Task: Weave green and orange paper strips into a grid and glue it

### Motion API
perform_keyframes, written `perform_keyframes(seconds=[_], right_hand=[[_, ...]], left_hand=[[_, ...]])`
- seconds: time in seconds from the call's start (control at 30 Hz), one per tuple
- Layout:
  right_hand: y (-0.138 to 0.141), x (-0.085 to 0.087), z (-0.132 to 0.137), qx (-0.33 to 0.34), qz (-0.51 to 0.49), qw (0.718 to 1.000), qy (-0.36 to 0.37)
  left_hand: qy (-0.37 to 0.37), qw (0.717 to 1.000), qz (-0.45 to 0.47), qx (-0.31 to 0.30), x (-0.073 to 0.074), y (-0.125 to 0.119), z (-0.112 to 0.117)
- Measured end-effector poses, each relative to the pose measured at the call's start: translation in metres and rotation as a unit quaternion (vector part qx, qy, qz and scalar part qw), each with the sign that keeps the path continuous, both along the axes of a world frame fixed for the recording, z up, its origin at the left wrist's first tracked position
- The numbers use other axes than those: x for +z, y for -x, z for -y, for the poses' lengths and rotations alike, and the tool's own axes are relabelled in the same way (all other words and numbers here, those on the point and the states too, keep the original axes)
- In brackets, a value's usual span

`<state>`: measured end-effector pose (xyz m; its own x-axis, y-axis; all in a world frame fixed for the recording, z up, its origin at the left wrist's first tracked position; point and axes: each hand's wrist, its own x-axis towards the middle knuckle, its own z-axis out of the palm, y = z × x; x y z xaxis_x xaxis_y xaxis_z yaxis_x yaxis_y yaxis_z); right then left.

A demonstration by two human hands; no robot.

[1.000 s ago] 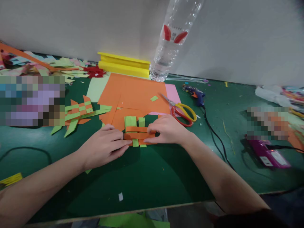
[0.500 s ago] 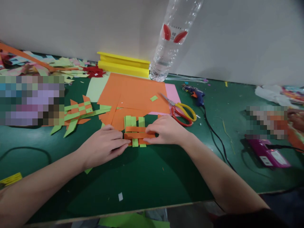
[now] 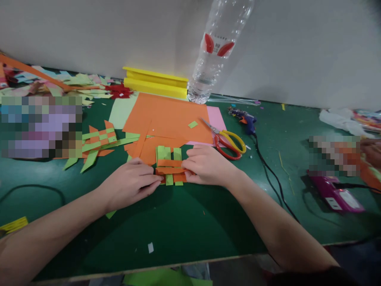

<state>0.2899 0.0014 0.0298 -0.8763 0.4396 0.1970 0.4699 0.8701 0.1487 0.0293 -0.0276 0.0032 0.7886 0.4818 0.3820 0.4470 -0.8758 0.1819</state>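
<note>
Green paper strips stand upright in the weave between my hands, crossed by orange strips. One orange paper strip runs across, bowing up slightly. My left hand is closed at the weave's left edge, its fingertips pressing the ends of the orange strips. At the other side my right hand pinches the right end of the orange strip between thumb and fingers; that end is partly hidden. Left of them lies a woven orange and green paper fish shape. Orange paper sheets lie just behind the weave.
Scissors with red and yellow handles lie behind my right hand, near a blue glue gun with a black cord. A water bottle stands by a yellow folded piece. A purple power strip is at right; paper scraps pile back left.
My right hand's fingers have closed from an open curl into a pinch at the strip's right end. The orange strip now bows. My left hand stays put.
</note>
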Motion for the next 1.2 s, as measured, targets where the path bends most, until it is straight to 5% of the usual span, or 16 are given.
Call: perform_keyframes(seconds=[0.53, 0.77, 1.2], right_hand=[[0.002, 0.002, 0.001, 0.068, -0.173, 0.961, -0.206], [0.009, 0.0, 0.007, 0.071, -0.181, 0.957, -0.215], [0.016, 0.005, 0.012, 0.091, -0.149, 0.955, -0.239]], left_hand=[[-0.005, 1.0, 0.01, -0.009, 0.0, 0.0, 0.0], [-0.033, 0.993, 0.105, 0.046, 0.008, 0.001, -0.001], [0.047, 0.993, 0.063, 0.093, -0.002, 0.006, -0.005]])
